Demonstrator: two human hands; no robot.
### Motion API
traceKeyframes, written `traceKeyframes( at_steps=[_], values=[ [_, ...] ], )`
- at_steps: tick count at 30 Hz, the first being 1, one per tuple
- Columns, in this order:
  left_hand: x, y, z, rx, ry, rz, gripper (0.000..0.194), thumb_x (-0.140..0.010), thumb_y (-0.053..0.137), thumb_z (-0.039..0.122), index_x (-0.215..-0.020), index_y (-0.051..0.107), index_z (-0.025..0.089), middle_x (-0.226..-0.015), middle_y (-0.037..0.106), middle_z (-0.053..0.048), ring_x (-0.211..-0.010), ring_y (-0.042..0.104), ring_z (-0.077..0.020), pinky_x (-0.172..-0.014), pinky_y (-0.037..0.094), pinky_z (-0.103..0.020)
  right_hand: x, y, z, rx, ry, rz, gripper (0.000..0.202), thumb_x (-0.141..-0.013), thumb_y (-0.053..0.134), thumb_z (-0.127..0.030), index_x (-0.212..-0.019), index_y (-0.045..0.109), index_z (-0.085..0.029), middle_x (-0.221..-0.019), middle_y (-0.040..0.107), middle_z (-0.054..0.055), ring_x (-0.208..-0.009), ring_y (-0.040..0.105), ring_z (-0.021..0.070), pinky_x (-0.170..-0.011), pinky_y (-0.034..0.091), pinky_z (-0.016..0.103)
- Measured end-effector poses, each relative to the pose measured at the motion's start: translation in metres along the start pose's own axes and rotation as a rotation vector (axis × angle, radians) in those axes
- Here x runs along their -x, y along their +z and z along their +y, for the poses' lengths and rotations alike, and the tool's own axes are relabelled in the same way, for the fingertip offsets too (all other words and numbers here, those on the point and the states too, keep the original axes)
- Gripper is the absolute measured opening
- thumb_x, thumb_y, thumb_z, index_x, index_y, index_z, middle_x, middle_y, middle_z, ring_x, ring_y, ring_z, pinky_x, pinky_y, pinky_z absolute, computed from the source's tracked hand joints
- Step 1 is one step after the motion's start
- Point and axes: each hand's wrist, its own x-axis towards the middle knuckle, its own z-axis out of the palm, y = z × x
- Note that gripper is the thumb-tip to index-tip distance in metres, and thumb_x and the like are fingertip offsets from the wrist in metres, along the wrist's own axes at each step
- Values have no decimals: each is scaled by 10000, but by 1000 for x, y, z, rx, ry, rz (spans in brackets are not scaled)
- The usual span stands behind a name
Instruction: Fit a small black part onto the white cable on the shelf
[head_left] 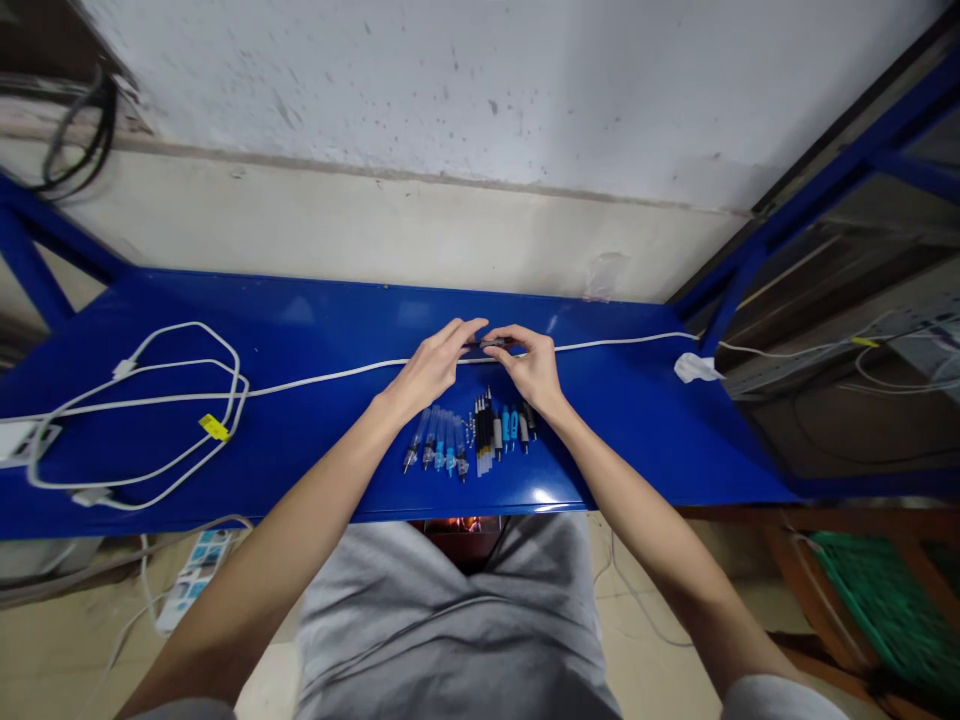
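The bench (645, 420) is a glossy blue metal surface set against a stained, pale wall (480, 100). Both hands meet near the far middle of the bench. The left hand (431, 365) and the right hand (534, 368) each pinch one end of a small dark pen-like part (489, 343), fingers closed on it, holding it level just above the surface. A white cable (315, 380) runs across the bench from left to right and passes under the hands. On the left it joins a loose coil of white cable (142, 420) carrying a yellow tag (214, 428). Just in front of the hands lies a row of pen parts (469, 435), clear, blue, black and white, side by side near the front edge. A blue shelf frame (825, 190) stands at the right. The floor below is beige tile (60, 650).
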Motion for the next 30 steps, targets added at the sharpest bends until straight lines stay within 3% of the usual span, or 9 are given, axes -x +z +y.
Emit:
traceKeyframes(
  at_steps=[3, 7, 16, 21, 30],
  values=[
    [0, -2, -7, -82, -20, 88, 431, -1016, 515, 130, -1441, 542, 197, -1162, 715, -96, -1039, 707, -188, -940, 579, -336, -1, -2, 1, -7, 4, 11, 109, -847, 731, -241, -924, 802, -208, -986, 811, 49, -923, 747, 220, -862, 587, 345],
    [-1, -6, -8, -310, -33, 120, 204, -1023, 597, 296, -1140, 726, 189, -1003, 780, -86, -925, 745, -236, -878, 563, -375, -2, -4, 2, -9, 2, 12, 123, -855, 714, -221, -943, 799, -207, -980, 809, 44, -920, 746, 210, -875, 587, 345],
    [-1, -6, 1, -226, -9, 71, 200, -1045, 562, 328, -1065, 706, 191, -986, 750, -42, -837, 707, -172, -695, 465, -265, -3, -8, 8, -84, 62, -31, 138, -816, 787, -304, -898, 772, -194, -907, 782, 39, -783, 717, 188, -756, 593, 327],
    [1, -5, -2, -169, -25, 71, 276, -1051, 541, 406, -1028, 704, 184, -916, 702, -46, -780, 664, -161, -686, 465, -265, 2, -6, -3, -4, 6, -18, 182, -857, 781, -384, -910, 755, -212, -921, 791, 45, -865, 747, 212, -839, 592, 349],
    [0, -6, 0, -77, 28, 132, 258, -1046, 554, 359, -1022, 716, 160, -889, 658, -58, -769, 634, -154, -703, 489, -270, 7, -1, -7, -115, 44, 11, 377, -837, 799, -514, -975, 560, -258, -981, 811, 51, -1006, 789, 261, -933, 603, 401]
  ],
)
